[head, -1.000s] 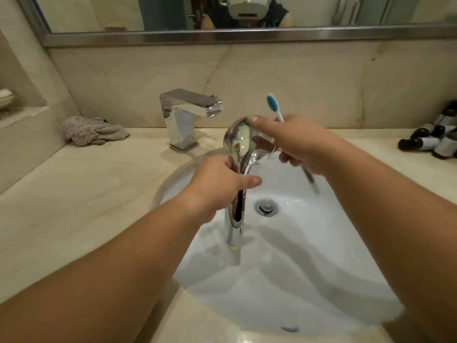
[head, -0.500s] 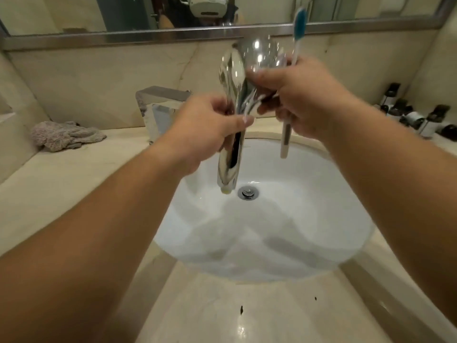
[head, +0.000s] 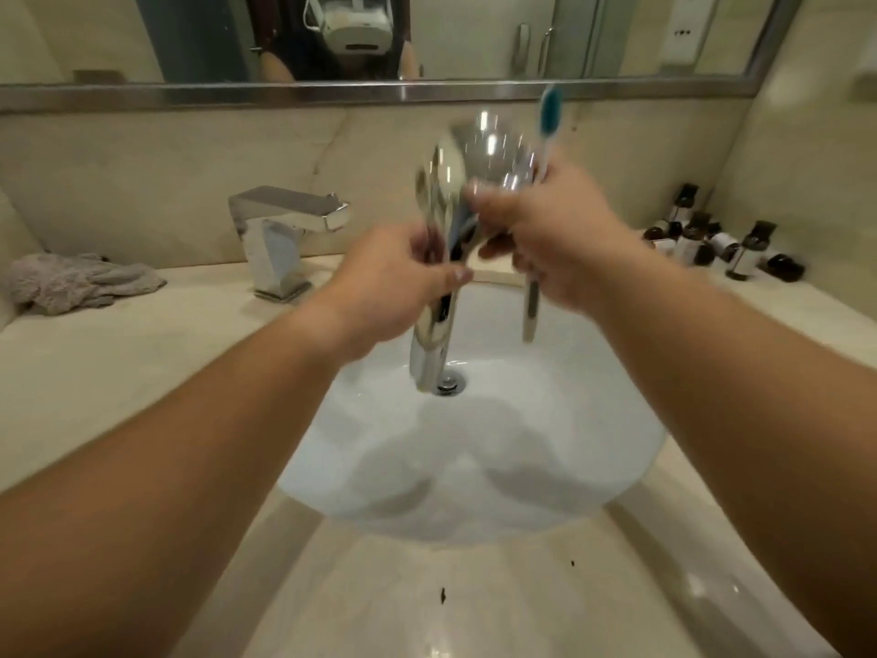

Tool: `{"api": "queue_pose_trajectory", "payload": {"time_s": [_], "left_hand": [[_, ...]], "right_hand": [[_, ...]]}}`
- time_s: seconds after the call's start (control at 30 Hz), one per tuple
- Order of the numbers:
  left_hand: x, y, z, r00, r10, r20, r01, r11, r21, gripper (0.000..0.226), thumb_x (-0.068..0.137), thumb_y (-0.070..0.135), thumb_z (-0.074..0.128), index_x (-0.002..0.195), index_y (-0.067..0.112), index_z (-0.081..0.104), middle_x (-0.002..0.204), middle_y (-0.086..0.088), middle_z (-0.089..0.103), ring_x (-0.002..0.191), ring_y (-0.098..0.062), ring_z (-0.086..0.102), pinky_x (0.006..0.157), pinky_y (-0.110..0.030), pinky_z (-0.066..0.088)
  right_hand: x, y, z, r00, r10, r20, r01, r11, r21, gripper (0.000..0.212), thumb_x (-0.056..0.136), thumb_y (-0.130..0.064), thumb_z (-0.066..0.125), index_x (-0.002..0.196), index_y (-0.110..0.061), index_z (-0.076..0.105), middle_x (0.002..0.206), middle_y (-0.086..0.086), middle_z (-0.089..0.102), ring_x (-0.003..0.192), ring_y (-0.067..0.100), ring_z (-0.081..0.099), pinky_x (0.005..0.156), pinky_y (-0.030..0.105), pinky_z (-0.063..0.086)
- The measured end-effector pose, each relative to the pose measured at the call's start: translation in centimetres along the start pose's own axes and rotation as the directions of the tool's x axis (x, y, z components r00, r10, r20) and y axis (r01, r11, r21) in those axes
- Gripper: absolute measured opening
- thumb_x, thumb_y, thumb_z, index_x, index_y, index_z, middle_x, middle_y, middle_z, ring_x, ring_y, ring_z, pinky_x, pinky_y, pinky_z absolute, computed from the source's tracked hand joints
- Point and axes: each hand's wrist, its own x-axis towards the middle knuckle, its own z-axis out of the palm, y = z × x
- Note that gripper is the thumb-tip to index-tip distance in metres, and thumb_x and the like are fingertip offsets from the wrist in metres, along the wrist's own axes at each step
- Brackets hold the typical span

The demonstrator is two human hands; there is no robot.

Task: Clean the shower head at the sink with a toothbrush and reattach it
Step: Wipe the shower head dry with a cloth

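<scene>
A chrome shower head (head: 467, 159) with a long handle is held upright above the white sink (head: 593, 420), blurred by motion. My left hand (head: 394, 282) grips its handle at mid-length; the handle's lower end hangs over the drain (head: 451, 383). My right hand (head: 545, 230) holds the round head with thumb and fingers. In the same right hand sits a white toothbrush (head: 549, 111), bristle end up with a blue head, its shaft sticking out below the fist.
A square chrome tap (head: 284, 230) stands behind the sink's left side. A grey cloth (head: 76, 282) lies on the counter at far left. Several small dark bottles (head: 712, 244) crowd the back right corner. A mirror runs along the wall above.
Both hands have lifted the shower head and toothbrush up from low over the basin, then eased slightly down. The camera view has shifted, showing more of the counter's front.
</scene>
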Motion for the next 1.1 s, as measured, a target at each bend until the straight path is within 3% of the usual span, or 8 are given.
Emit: {"api": "queue_pose_trajectory", "payload": {"time_s": [0.1, 0.27, 0.43, 0.57, 0.7, 0.83, 0.93, 1.1], "left_hand": [[0.0, -0.4, 1.1, 0.997, -0.051, 0.059, 0.046, 0.995, 0.084, 0.005, 0.092, 0.018, 0.075, 0.096, 0.019, 0.072, 0.092, -0.007, 0.077, 0.091, -0.028, 0.074, 0.085, -0.043, 0.060], [1.6, 1.9, 0.5, 0.995, 0.102, 0.007, -0.102, 0.994, -0.031, 0.010, 0.093, 0.014, 0.074, 0.101, 0.019, 0.071, 0.092, -0.004, 0.076, 0.087, -0.020, 0.073, 0.081, -0.036, 0.059], [1.1, -0.5, 2.0, 0.992, -0.061, 0.106, 0.040, 0.980, 0.196, 0.009, 0.089, 0.022, 0.080, 0.093, 0.018, 0.073, 0.094, -0.013, 0.077, 0.094, -0.035, 0.074, 0.090, -0.054, 0.059], [1.5, 0.7, 1.8, 0.998, 0.052, 0.028, -0.053, 0.997, 0.049, 0.012, 0.090, 0.015, 0.077, 0.092, 0.025, 0.071, 0.092, -0.002, 0.077, 0.092, -0.023, 0.075, 0.089, -0.042, 0.060], [0.8, -0.8, 3.4, 0.996, -0.035, 0.085, 0.019, 0.984, 0.178, 0.008, 0.088, 0.019, 0.080, 0.091, 0.021, 0.073, 0.089, -0.007, 0.076, 0.092, -0.030, 0.074, 0.089, -0.049, 0.060], [1.8, -0.3, 3.4, 0.999, 0.053, 0.011, -0.054, 0.995, 0.088, 0.015, 0.079, 0.035, 0.074, 0.089, 0.025, 0.070, 0.086, -0.008, 0.074, 0.086, -0.032, 0.071, 0.081, -0.046, 0.057], [2.2, 0.0, 3.8, 0.999, 0.010, 0.040, -0.015, 0.991, 0.136, 0.019, 0.082, 0.033, 0.070, 0.089, 0.016, 0.068, 0.074, -0.004, 0.063, 0.067, -0.023, 0.059, 0.069, -0.036, 0.047], [3.1, 0.2, 4.6, 0.999, -0.042, -0.003, 0.041, 0.956, 0.290, 0.016, 0.093, 0.027, 0.070, 0.091, 0.012, 0.065, 0.083, -0.011, 0.067, 0.074, -0.027, 0.059, 0.070, -0.035, 0.044]], "right_hand": [[-0.5, 1.5, -0.4, 0.991, 0.129, -0.025, -0.128, 0.991, 0.028, 0.022, 0.088, -0.022, 0.069, 0.104, -0.012, 0.057, 0.091, 0.012, 0.073, 0.069, 0.021, 0.065, 0.044, 0.020, 0.041], [0.0, -1.5, -2.2, 0.994, -0.053, -0.098, 0.066, 0.989, 0.130, 0.031, 0.088, -0.019, 0.069, 0.116, -0.013, 0.056, 0.095, 0.010, 0.071, 0.068, 0.017, 0.067, 0.045, 0.018, 0.045], [-0.8, 3.7, -1.5, 0.968, 0.234, -0.091, -0.218, 0.963, 0.156, 0.038, 0.086, -0.023, 0.071, 0.116, -0.004, 0.058, 0.091, 0.013, 0.073, 0.062, 0.019, 0.066, 0.046, 0.023, 0.038], [-0.6, 1.6, -2.6, 0.987, 0.097, -0.127, -0.066, 0.972, 0.226, 0.036, 0.086, -0.022, 0.071, 0.116, -0.006, 0.058, 0.084, 0.009, 0.073, 0.063, 0.017, 0.066, 0.042, 0.019, 0.042], [-1.7, 4.0, -2.2, 0.962, 0.252, -0.104, -0.231, 0.956, 0.180, 0.036, 0.087, -0.022, 0.070, 0.116, -0.004, 0.059, 0.085, 0.011, 0.073, 0.063, 0.018, 0.065, 0.044, 0.021, 0.037], [-1.4, 3.3, -3.1, 0.961, 0.235, -0.145, -0.190, 0.944, 0.271, 0.039, 0.085, -0.030, 0.073, 0.114, -0.006, 0.062, 0.091, 0.010, 0.073, 0.060, 0.016, 0.062, 0.041, 0.021, 0.035], [-2.0, 2.8, -3.6, 0.941, 0.311, -0.134, -0.322, 0.944, -0.067, 0.038, 0.089, -0.039, 0.066, 0.110, -0.007, 0.061, 0.093, 0.010, 0.065, 0.068, 0.016, 0.053, 0.051, 0.022, 0.042], [-2.8, 3.3, -6.7, 0.928, 0.255, -0.272, -0.373, 0.652, -0.661, 0.046, 0.095, -0.011, 0.045, 0.138, -0.005, 0.031, 0.098, 0.010, 0.054, 0.079, 0.019, 0.053, 0.057, 0.029, 0.040]]}}
